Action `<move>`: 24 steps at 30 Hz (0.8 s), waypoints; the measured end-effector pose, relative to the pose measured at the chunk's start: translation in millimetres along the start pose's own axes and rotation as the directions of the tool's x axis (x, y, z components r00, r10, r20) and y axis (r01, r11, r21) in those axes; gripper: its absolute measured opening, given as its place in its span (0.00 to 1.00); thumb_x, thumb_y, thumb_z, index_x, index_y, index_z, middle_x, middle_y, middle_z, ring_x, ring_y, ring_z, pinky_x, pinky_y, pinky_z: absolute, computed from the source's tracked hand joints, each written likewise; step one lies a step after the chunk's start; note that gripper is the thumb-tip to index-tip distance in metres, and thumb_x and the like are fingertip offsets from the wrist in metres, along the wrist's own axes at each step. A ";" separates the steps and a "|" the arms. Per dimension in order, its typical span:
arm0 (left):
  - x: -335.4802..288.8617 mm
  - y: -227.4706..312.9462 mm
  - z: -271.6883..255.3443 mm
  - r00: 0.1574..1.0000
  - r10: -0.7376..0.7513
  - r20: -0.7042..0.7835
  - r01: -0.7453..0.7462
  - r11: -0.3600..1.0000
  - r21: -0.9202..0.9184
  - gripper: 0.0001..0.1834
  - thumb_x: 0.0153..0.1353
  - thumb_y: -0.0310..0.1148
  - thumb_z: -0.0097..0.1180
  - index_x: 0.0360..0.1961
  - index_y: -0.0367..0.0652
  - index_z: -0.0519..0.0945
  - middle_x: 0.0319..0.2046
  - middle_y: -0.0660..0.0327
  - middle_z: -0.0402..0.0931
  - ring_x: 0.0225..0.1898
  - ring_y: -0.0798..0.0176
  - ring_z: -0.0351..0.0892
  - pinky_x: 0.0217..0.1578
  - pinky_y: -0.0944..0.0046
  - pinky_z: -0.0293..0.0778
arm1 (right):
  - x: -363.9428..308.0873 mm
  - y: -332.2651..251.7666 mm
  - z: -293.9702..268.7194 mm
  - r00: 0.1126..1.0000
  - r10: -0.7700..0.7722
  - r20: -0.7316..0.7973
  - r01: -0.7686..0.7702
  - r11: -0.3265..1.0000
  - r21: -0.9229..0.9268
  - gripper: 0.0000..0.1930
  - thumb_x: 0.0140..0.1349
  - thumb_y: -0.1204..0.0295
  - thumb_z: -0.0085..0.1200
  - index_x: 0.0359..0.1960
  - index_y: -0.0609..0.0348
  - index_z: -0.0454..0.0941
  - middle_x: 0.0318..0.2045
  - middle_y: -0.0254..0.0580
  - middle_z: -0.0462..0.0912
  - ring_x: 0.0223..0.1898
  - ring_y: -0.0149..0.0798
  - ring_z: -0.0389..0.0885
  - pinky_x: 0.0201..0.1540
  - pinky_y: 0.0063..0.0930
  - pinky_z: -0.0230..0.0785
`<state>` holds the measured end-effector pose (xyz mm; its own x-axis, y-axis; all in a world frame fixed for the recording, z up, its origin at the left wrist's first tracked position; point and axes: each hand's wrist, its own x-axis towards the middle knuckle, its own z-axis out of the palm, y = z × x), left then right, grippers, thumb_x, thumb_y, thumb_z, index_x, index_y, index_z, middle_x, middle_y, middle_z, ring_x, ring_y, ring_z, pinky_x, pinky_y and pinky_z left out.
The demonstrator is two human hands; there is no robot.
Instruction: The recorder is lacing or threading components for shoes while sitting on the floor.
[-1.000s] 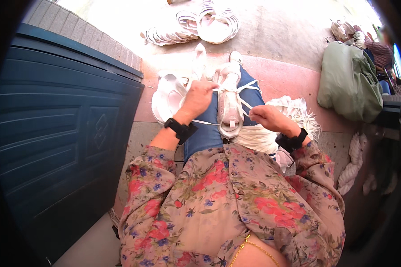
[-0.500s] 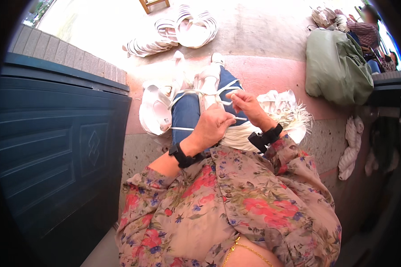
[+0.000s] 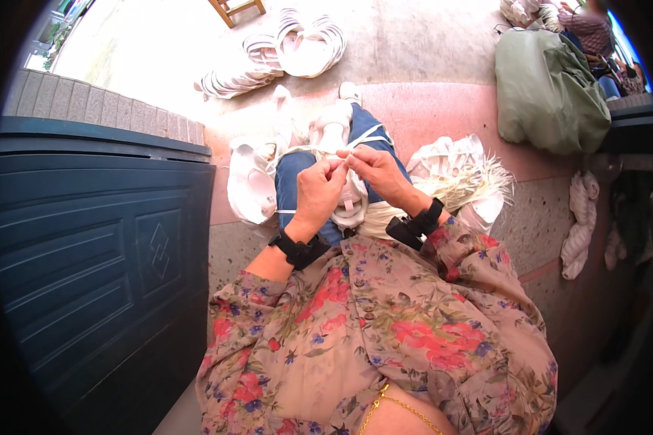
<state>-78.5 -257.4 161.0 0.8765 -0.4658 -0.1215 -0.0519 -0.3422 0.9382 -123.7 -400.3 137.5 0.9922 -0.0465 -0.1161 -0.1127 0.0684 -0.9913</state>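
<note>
Over my lap, my left hand [image 3: 318, 191] and my right hand [image 3: 379, 174] meet with their fingertips pinched together. Whatever thin thing is between the fingers is too small to make out, though it may be the end of a pale cord. A white, strapped item [image 3: 351, 205] whose kind I cannot tell lies between my thighs, partly under the hands. Pale flat cord [image 3: 292, 151] runs across my jeans [image 3: 288, 179] at the knees. Beside my right thigh sits a bundle of frayed cream strips [image 3: 474, 176].
White rounded pieces [image 3: 251, 181] rest left of my legs. Farther off are coiled white bundles [image 3: 308, 49] and a wooden stool [image 3: 233, 10]. A blue panelled door [image 3: 98, 239] stands at left. At right are a green sack [image 3: 549, 90], a twisted white bundle [image 3: 580, 225] and another person [image 3: 588, 35].
My hands have come together, having been a little apart with white cord ends in their fingers. The left has moved up and left, the right to the left. The view has shifted slightly.
</note>
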 end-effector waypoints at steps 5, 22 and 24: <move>11.0 -19.7 -6.4 0.999 0.050 0.020 -0.051 0.995 0.080 0.10 0.57 0.30 0.52 0.33 0.33 0.78 0.21 0.64 0.74 0.24 0.76 0.68 0.25 0.75 0.65 | 1.0 5.7 1.2 0.994 -0.054 -0.095 0.038 0.986 -0.165 0.14 0.62 0.67 0.46 0.41 0.65 0.77 0.33 0.38 0.77 0.36 0.25 0.72 0.40 0.19 0.64; 67.7 -38.3 -32.9 0.946 0.224 0.233 -0.308 0.402 0.862 0.05 0.46 0.25 0.50 0.25 0.40 0.76 0.23 0.49 0.76 0.30 0.48 0.76 0.33 0.56 0.74 | -1.9 -234.0 -72.8 0.759 -0.614 -0.217 0.632 0.775 0.018 0.09 0.62 0.75 0.40 0.36 0.64 0.73 0.19 0.35 0.72 0.23 0.27 0.72 0.26 0.18 0.61; 66.7 -43.2 -31.7 0.972 0.167 0.164 -0.228 0.507 0.831 0.05 0.47 0.25 0.49 0.26 0.39 0.77 0.23 0.49 0.76 0.30 0.47 0.77 0.33 0.55 0.73 | -11.4 -263.4 -89.2 0.704 -0.670 -0.233 0.685 0.728 -0.023 0.09 0.62 0.75 0.40 0.36 0.64 0.73 0.20 0.35 0.72 0.23 0.27 0.72 0.26 0.18 0.61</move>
<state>-2.6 -247.8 122.6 0.7647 -0.6442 -0.0144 -0.6239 -0.7457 0.2338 -110.2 -506.7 394.3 0.7619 -0.3108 0.5683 0.5966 -0.0048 -0.8025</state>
